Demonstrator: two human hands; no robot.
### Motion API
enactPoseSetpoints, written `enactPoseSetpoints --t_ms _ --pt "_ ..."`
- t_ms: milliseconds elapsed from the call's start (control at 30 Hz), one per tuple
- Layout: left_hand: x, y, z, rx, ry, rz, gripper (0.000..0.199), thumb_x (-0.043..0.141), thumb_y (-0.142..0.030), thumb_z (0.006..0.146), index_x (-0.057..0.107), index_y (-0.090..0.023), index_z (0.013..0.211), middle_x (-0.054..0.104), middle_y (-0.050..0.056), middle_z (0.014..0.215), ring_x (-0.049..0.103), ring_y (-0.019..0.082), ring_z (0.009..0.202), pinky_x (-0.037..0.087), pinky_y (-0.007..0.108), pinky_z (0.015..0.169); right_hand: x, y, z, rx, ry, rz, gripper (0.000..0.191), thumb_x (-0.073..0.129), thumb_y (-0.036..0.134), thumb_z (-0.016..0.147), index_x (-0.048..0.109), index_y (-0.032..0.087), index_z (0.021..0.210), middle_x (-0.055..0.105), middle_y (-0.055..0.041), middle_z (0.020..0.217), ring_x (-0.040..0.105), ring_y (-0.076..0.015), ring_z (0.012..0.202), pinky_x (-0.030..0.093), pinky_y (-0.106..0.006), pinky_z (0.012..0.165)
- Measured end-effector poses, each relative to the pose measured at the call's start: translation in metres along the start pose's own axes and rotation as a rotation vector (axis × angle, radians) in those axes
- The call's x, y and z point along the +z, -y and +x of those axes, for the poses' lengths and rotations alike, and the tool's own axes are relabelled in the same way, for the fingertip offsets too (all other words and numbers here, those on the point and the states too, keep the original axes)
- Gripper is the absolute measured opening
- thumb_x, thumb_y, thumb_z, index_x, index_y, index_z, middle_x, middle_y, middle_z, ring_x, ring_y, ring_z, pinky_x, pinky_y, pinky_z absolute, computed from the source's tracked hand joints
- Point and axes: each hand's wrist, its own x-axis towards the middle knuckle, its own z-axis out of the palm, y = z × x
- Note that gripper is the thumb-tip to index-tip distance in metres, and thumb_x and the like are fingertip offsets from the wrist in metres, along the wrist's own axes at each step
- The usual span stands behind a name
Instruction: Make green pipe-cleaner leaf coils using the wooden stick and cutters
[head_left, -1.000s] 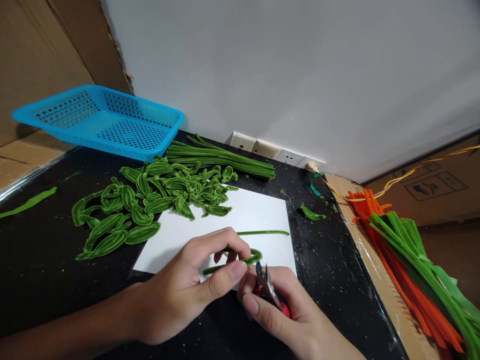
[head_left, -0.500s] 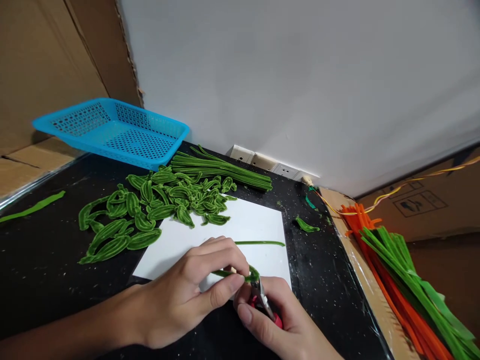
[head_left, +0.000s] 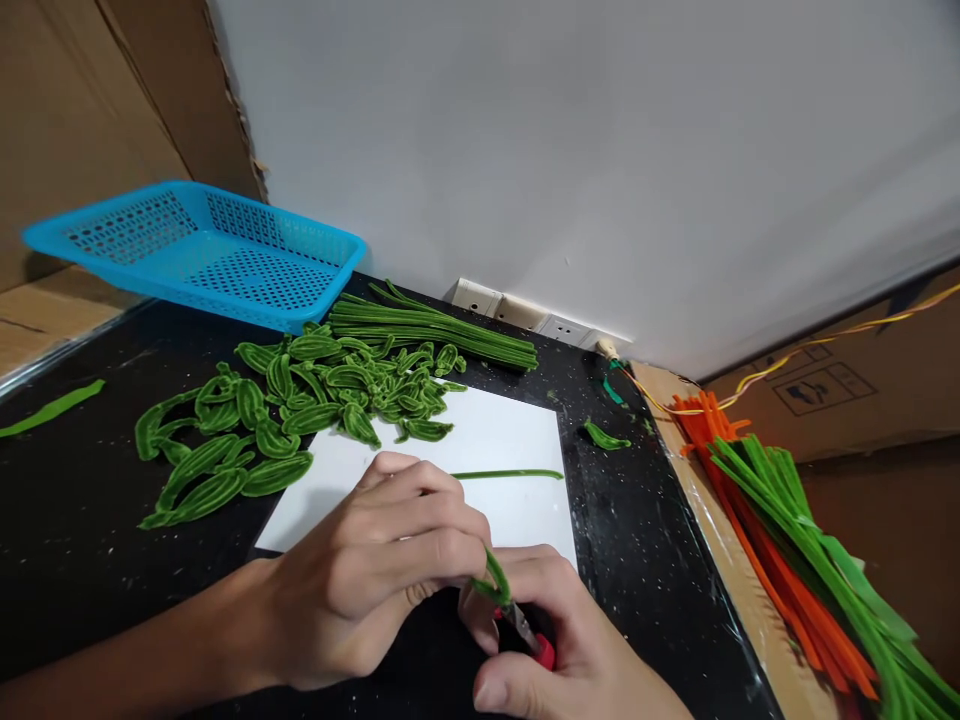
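Note:
Pinched in my left hand (head_left: 409, 560) is a bent green pipe cleaner (head_left: 493, 580), its loop showing at the fingertips. My right hand (head_left: 555, 630) is wrapped around red-handled pliers (head_left: 525, 632), whose metal jaws meet the lower end of that loop. Under and beyond my hands lies a white sheet (head_left: 517, 430), with a straight green pipe cleaner strip (head_left: 510, 474) across it. A pile of green leaf-shaped pipe cleaner pieces (head_left: 281, 430) covers the sheet's far left corner and the black tabletop beside it.
A blue plastic basket (head_left: 255, 275) stands at the back left. Against the wall lie a bundle of green stems (head_left: 442, 330) and sockets (head_left: 517, 312). One leaf piece (head_left: 606, 437) rests right of the sheet. Orange (head_left: 757, 540) and green bundles (head_left: 810, 540) lie on cardboard at right.
My left fingers have curled over the pipe cleaner, hiding more of it. The pliers' tip has dropped slightly, and my right thumb has moved down. The view has shifted a little.

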Motion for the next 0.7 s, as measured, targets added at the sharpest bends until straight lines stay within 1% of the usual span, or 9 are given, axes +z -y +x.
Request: enactPoseSetpoints --t_ms 133,233,300,367,467,567,700 --pt "0.002 0.000 -0.001 0.001 -0.046 0.035 0.029 0.041 -0.008 0.105 0.066 -0.023 0.103 0.078 0.004 0.097 0.067 0.023 0.098 0.035 0.041 0.093 0.003 -0.011 -0.006 -0.033 -0.031 -0.010 0.047 0.081 0.060 0.083 0.060 0.023 0.103 0.061 -0.0004 0.088 0.054 -0.0123 0.069 0.045 -0.025 0.063" --pt "0.001 -0.003 0.000 -0.020 -0.008 0.003 0.030 0.041 -0.004 0.103 0.066 -0.022 0.104 0.078 0.003 0.098 0.066 0.023 0.099 0.033 0.042 0.094 0.004 -0.016 -0.008 -0.045 -0.064 -0.024 0.047 0.080 0.062 0.083 0.060 0.023 0.101 0.062 -0.0009 0.087 0.056 -0.0134 0.071 0.046 -0.026 0.064" --pt "0.000 -0.005 0.001 -0.034 0.029 -0.015 0.031 0.043 -0.001 0.101 0.065 -0.021 0.106 0.078 0.003 0.100 0.065 0.023 0.100 0.032 0.043 0.094 0.004 -0.017 -0.007 -0.070 -0.061 -0.043 0.046 0.082 0.060 0.082 0.060 0.023 0.098 0.061 0.0000 0.084 0.057 -0.0135 0.070 0.046 -0.026 0.065" --pt "-0.001 -0.005 0.000 -0.042 0.040 -0.022 0.032 0.044 0.001 0.099 0.065 -0.021 0.107 0.077 0.003 0.102 0.064 0.024 0.102 0.032 0.043 0.095 0.005 -0.017 -0.004 -0.087 -0.054 -0.050 0.047 0.084 0.059 0.080 0.059 0.023 0.096 0.059 0.0011 0.082 0.057 -0.0130 0.069 0.046 -0.026 0.065" --pt "0.000 -0.003 -0.001 -0.039 0.039 -0.050 0.029 0.045 0.000 0.100 0.064 -0.021 0.108 0.077 0.004 0.102 0.063 0.024 0.101 0.034 0.043 0.095 0.007 -0.015 0.000 -0.023 -0.045 -0.037 0.050 0.082 0.065 0.079 0.058 0.021 0.082 0.053 0.0025 0.074 0.051 -0.0121 0.065 0.042 -0.026 0.061" --pt "0.001 -0.001 -0.001 -0.044 0.044 -0.103 0.027 0.046 -0.003 0.101 0.064 -0.021 0.109 0.077 0.006 0.103 0.062 0.024 0.101 0.039 0.043 0.092 0.011 -0.012 0.003 0.045 -0.017 -0.023 0.058 0.076 0.072 0.080 0.052 0.021 0.067 0.042 0.0045 0.064 0.041 -0.0117 0.062 0.036 -0.026 0.057" --pt "0.001 -0.002 0.000 -0.051 0.037 -0.110 0.026 0.047 -0.002 0.101 0.065 -0.021 0.108 0.077 0.005 0.102 0.062 0.023 0.099 0.039 0.041 0.092 0.015 -0.006 0.006 0.063 0.002 -0.015 0.064 0.071 0.076 0.081 0.043 0.022 0.061 0.034 0.0065 0.059 0.034 -0.0107 0.059 0.031 -0.027 0.054"
